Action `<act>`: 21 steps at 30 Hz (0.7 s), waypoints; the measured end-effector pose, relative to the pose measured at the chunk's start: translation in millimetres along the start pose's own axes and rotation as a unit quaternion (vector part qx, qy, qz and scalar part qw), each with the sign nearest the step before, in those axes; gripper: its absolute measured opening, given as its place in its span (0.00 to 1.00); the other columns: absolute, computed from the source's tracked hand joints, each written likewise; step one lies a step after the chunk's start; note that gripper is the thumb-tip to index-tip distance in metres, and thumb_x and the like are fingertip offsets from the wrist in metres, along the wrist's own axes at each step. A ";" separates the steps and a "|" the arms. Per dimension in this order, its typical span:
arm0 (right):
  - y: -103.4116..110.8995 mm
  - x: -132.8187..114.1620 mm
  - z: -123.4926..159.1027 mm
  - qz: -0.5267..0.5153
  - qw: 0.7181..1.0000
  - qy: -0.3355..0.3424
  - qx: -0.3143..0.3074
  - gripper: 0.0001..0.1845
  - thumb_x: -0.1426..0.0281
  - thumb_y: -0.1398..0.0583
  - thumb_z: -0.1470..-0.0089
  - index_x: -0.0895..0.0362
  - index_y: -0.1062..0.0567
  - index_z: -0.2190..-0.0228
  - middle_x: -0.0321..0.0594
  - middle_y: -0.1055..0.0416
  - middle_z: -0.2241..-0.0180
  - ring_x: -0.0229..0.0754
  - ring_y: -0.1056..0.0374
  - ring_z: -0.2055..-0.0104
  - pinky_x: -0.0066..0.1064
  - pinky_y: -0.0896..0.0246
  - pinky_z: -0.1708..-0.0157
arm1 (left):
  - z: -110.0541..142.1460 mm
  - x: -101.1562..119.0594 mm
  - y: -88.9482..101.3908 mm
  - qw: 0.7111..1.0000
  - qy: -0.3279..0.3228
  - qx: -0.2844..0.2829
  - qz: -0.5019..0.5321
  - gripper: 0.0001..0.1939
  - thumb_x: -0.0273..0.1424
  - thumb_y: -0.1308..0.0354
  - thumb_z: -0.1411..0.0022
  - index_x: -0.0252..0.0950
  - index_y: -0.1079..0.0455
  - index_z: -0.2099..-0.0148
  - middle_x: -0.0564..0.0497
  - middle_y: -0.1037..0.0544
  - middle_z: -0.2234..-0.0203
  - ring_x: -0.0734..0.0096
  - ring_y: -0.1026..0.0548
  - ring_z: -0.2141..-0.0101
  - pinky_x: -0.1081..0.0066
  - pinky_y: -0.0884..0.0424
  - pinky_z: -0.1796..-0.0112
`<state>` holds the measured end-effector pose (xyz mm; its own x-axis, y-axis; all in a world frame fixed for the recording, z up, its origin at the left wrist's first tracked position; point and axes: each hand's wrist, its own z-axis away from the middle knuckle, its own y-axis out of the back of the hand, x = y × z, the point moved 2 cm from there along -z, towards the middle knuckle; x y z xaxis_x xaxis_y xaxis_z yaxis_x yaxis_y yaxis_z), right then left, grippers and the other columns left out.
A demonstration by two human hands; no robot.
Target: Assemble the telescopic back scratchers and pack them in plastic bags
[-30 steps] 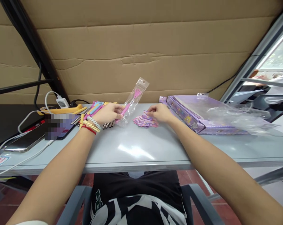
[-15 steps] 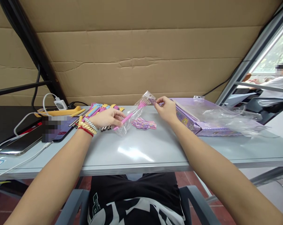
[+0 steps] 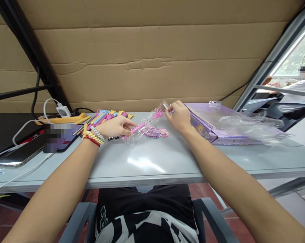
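Observation:
My left hand [image 3: 117, 126] is closed on the lower end of a clear plastic sleeve [image 3: 147, 123] with a pink hand-topped stick [image 3: 144, 123] inside it. My right hand [image 3: 177, 116] pinches the sleeve's top flap and a small purple card there. The sleeve lies nearly level just above the grey table [image 3: 152, 162]. A small pile of purple cards [image 3: 157, 132] rests on the table under it. Behind my left hand lies a heap of coloured hand-topped sticks [image 3: 107, 116].
A purple box [image 3: 205, 130] with loose clear bags [image 3: 245, 123] over it sits at right. Phones [image 3: 21, 152], a white charger [image 3: 62, 110] and cables lie at left. A cardboard wall stands behind the table. Another person sits at the far right [image 3: 301, 89].
My right hand left the card pile with a card and rose to the sleeve's top flap. The sleeve tipped down from upright to nearly level.

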<state>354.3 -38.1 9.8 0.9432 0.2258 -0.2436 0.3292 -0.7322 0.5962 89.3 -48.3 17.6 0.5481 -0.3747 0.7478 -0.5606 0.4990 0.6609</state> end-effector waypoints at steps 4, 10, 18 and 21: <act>-2.3 9.6 -3.5 -0.033 0.999 -0.021 0.012 0.07 0.70 0.43 0.49 0.54 0.34 0.77 0.46 0.27 0.64 0.46 0.32 0.61 0.35 0.41 0.61 | 1.3 3.0 0.9 1.000 0.002 -0.001 -0.029 0.25 0.33 0.40 0.53 0.38 0.24 0.49 0.51 0.20 0.68 0.70 0.25 0.69 0.73 0.31 0.70; -0.8 21.1 -8.5 -0.137 0.986 -0.091 0.019 0.07 0.68 0.44 0.49 0.53 0.36 0.76 0.43 0.24 0.66 0.43 0.31 0.66 0.34 0.37 0.60 | 3.2 2.6 5.7 0.999 0.010 0.004 -0.044 0.24 0.31 0.42 0.53 0.38 0.24 0.51 0.52 0.21 0.70 0.71 0.26 0.71 0.74 0.32 0.72; -1.8 29.2 -11.6 -0.209 0.964 -0.160 0.031 0.08 0.70 0.41 0.52 0.54 0.38 0.75 0.35 0.31 0.77 0.39 0.33 0.73 0.34 0.37 0.66 | 1.2 -4.1 11.1 0.999 0.021 0.018 -0.037 0.22 0.33 0.40 0.55 0.37 0.23 0.54 0.51 0.20 0.70 0.68 0.25 0.70 0.72 0.30 0.70; -3.4 34.2 -13.4 -0.276 0.943 -0.178 0.046 0.09 0.70 0.39 0.52 0.54 0.36 0.70 0.34 0.29 0.76 0.40 0.31 0.73 0.35 0.35 0.66 | 1.3 -5.7 12.4 0.999 0.025 0.020 -0.044 0.21 0.33 0.40 0.55 0.39 0.23 0.55 0.51 0.20 0.70 0.68 0.25 0.71 0.71 0.29 0.70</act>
<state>386.0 -19.3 9.7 0.5493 0.3713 -0.7486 0.7457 -0.6220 0.2387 78.3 -41.0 21.6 0.6269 -0.3755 0.6827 -0.5316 0.4344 0.7271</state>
